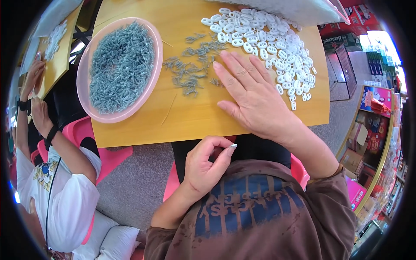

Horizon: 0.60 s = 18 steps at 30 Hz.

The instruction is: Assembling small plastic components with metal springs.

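Observation:
My right hand [253,93] lies flat on the wooden table with its fingers stretched out and the thumb apart. Its fingertips sit between a loose scatter of small grey, see-through pieces [190,71] and a spread of white oval pieces with two holes [260,32]. Close to my body, below the table edge, my left hand [206,164] is curled with thumb and forefinger near each other. A small pale spot shows at the thumb tip; whether it is a nail or a held piece is unclear.
A pink oval basin [81,78] heaped with the grey pieces [121,65] stands on the table [134,130] at left. White sheeting [286,8] lies at the far edge. A co-worker in a white shirt [69,208] sits at left by another table. Shelves [368,143] stand at right.

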Tool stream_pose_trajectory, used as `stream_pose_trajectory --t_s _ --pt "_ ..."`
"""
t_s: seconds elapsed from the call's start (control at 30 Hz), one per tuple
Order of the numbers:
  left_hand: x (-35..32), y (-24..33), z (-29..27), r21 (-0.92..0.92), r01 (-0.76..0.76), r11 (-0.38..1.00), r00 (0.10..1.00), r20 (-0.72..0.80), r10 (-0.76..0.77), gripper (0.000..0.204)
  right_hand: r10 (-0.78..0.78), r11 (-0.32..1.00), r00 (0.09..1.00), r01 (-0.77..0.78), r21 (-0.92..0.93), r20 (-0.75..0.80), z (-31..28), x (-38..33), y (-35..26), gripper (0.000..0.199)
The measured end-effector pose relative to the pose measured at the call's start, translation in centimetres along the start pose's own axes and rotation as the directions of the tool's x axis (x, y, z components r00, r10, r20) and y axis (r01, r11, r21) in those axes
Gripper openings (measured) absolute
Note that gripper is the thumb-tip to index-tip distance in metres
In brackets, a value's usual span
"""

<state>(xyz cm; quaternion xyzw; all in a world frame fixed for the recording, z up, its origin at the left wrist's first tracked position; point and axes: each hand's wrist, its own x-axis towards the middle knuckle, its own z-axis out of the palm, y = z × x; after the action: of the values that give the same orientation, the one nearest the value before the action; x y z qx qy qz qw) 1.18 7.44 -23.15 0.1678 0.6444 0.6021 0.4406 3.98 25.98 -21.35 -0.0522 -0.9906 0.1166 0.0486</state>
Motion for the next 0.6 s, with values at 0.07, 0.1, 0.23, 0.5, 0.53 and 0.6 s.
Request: stream_pose_trajectory --t_s 0.07,0.1,0.23,0.5,0.53,0.6 --pt "-0.03 -0.01 -0.03 0.007 -0.005 1.0 1.0 -0.003 0.005 0.01 -0.023 0.999 1.0 0.023 0.024 0.016 -0.13 -0.03 -0.39 0.065" --pt "-0.04 -0.05 -0.04 0.017 0.001 1.0 1.0 0.004 -0.001 0.01 -0.044 0.998 0.999 0.043 0.047 0.03 -0.15 0.0 -0.55 0.068" --pt "-0.04 0.06 -0.03 0.044 -0.017 0.999 1.0 0.004 0.017 0.01 -0.082 0.996 0.993 0.079 0.048 0.084 0.5 0.05 -0.61 0.072" --pt "-0.14 0.12 0.04 0.038 -0.044 0.998 0.999 0.003 0.044 0.008 -0.038 0.999 0.997 0.037 0.029 0.061 0.57 -0.16 -0.97 0.074" --pt "-0.1 0.15 0.01 0.033 -0.031 0.999 0.999 0.011 0.03 0.008 -0.037 0.999 0.997 0.035 0.03 0.061 0.58 -0.13 -0.98 0.074" --pt "-0.02 -0.06 -0.06 0.037 -0.036 0.999 0.999 0.003 0.036 0.008 -0.018 1.0 0.997 0.017 0.01 0.072 0.49 -0.05 -0.96 0.072"
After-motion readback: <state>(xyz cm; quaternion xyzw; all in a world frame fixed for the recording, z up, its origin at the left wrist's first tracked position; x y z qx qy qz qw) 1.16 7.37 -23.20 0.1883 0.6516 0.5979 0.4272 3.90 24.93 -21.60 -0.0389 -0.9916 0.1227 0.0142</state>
